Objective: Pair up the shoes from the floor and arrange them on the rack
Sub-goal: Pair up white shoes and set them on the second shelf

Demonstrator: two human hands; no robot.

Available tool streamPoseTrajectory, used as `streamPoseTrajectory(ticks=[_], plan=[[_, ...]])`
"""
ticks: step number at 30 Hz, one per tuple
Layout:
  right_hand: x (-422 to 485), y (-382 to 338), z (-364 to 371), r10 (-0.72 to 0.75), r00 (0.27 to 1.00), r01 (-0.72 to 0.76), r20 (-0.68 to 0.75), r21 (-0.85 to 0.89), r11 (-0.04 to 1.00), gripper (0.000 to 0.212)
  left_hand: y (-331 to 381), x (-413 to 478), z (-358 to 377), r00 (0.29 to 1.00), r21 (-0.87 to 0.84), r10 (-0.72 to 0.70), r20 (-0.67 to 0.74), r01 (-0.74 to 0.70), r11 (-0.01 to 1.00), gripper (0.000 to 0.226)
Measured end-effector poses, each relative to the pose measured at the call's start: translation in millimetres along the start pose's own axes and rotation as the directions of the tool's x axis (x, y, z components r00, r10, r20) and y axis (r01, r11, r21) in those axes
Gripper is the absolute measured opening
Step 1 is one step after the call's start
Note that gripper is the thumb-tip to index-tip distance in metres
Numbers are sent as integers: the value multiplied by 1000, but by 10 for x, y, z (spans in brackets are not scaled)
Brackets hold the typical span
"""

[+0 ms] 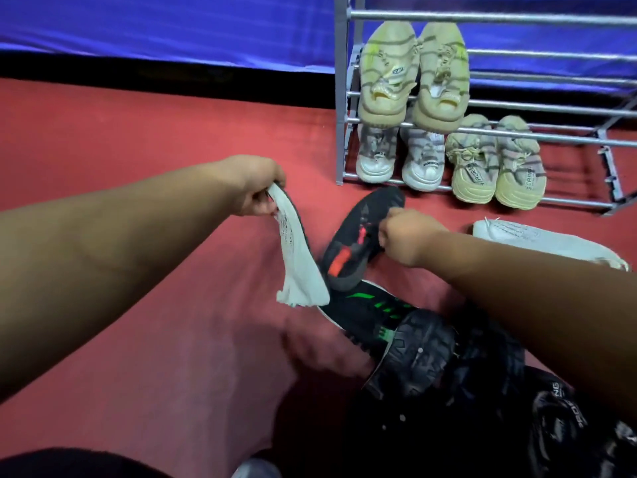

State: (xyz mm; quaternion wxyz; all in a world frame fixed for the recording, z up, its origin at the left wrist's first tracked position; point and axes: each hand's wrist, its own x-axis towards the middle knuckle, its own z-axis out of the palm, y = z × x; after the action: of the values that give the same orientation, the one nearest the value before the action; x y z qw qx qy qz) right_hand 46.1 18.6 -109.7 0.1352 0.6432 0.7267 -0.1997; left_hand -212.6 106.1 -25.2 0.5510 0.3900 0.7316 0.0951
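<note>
Head view: left hand (256, 188) pinches a white-soled shoe (296, 257) by one end, dangling over the floor (138, 132). The right hand (403, 239) grips a black shoe (355, 243) beside it, near the rack (482, 17). That thin pinch could slip, and the two may not match.

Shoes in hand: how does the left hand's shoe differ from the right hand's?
Left-hand shoe shows a white sole; right-hand shoe shows a black upper with red marks. Left-hand shoe hangs down from the left hand; right-hand shoe slants toward the rack. Both are gripped.
</note>
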Motion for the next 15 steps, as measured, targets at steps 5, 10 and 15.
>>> streamPoseTrajectory(ticks=[5, 10, 15], plan=[[5, -138, 179, 118, 993, -121, 28, 202, 972, 34, 121, 12, 126, 995, -214, 103, 4, -100, 972, 15], [-4, -263, 302, 288, 957, -269, 28, 446, 854, 61, -366, 97, 536, 979, 629, -11, 205, -123, 768, 30], [-3, -277, 385, 257, 962, -262, 89, 550, 793, 66, -640, -61, 691, 967, 873, -41, 250, -207, 442, 54]])
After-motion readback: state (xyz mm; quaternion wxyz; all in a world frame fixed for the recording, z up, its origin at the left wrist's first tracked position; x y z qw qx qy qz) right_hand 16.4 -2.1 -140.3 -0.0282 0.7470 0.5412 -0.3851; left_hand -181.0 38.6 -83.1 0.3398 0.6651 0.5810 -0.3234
